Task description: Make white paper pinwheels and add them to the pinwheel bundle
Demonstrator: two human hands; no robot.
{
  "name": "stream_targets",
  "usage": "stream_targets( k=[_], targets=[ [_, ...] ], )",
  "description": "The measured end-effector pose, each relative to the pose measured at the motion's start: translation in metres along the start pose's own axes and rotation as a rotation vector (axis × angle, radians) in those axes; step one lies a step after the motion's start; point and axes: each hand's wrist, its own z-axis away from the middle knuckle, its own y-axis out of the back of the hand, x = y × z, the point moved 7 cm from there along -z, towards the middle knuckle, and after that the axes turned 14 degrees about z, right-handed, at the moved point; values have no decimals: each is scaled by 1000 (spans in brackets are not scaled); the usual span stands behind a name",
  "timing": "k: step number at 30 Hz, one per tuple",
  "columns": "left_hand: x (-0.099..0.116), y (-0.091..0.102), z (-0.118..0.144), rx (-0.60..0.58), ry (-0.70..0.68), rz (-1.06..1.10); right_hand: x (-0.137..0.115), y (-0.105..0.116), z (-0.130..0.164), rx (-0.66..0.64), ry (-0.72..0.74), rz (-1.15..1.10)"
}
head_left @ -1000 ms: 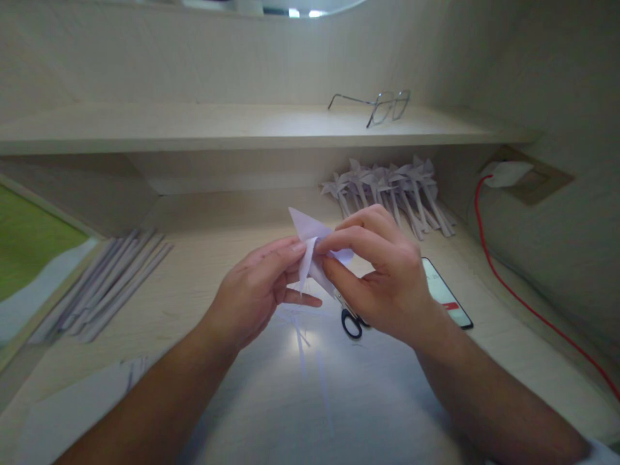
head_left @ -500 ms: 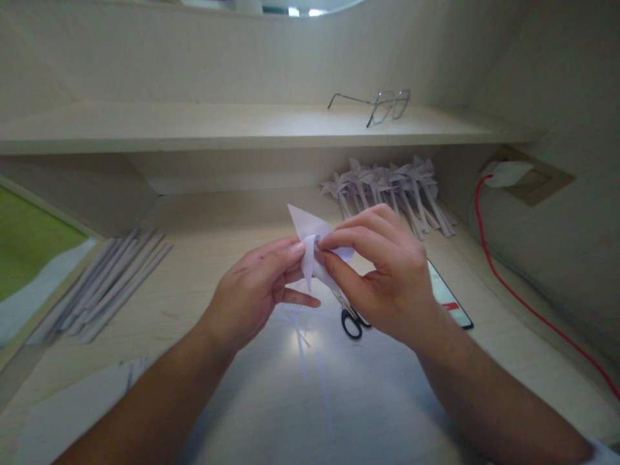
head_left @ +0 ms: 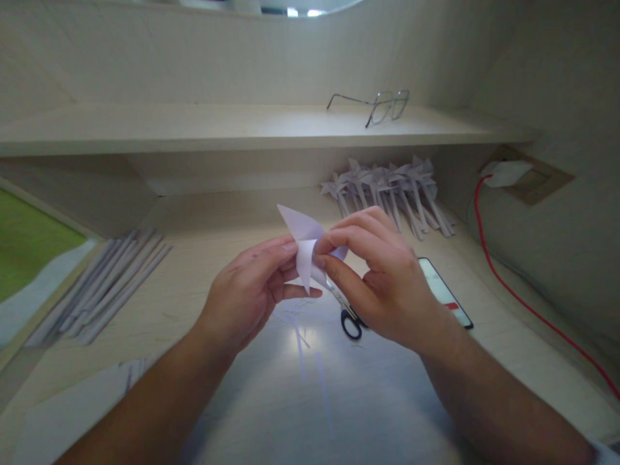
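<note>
Between my hands, above the desk, is a white paper pinwheel (head_left: 304,258) with pointed, folded blades. My left hand (head_left: 252,287) pinches its left side between thumb and fingers, while a lower finger stretches out beneath. From the right, the thumb and index fingertip of my right hand (head_left: 382,278) press together at the pinwheel's middle; they cover its centre. Below them on the desk lie scissors (head_left: 351,324) with black handles, partly hidden by my right hand. Thin paper strips (head_left: 300,342) are scattered nearby.
Several finished paper pinwheels (head_left: 387,184) on sticks lie at the back right. Rolled paper sticks (head_left: 106,281) rest at the left, near paper sheets (head_left: 77,407). A phone (head_left: 445,294) is at the right, by a red cable (head_left: 508,278). Glasses (head_left: 382,106) sit on the shelf (head_left: 194,123).
The pinwheel has shifted slightly left and turned a little, with its front blade now standing flatter. My right hand has moved slightly left, baring more of the phone.
</note>
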Motion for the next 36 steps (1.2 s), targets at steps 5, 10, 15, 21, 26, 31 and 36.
stream_targets(
  k=[5,10,15,21,26,31,36],
  targets=[
    [1,-5,2,-22,-21,56,0,-3,1,-5,-15,-3],
    [5,-5,4,-31,-35,68,1,-1,1,31,-46,-30],
    [10,-8,7,-16,-128,-53,10,1,0,81,-136,-210],
    [26,-16,28,52,-413,-352,31,-24,8,-6,-373,-777],
    [36,-27,42,5,-569,-555,32,-38,12,-82,-571,-1047],
    [41,-31,47,-19,-661,-664,26,-38,10,-105,-653,-1117],
    [40,-32,47,-35,-667,-703,25,-41,11,-124,-664,-1144]
  ],
)
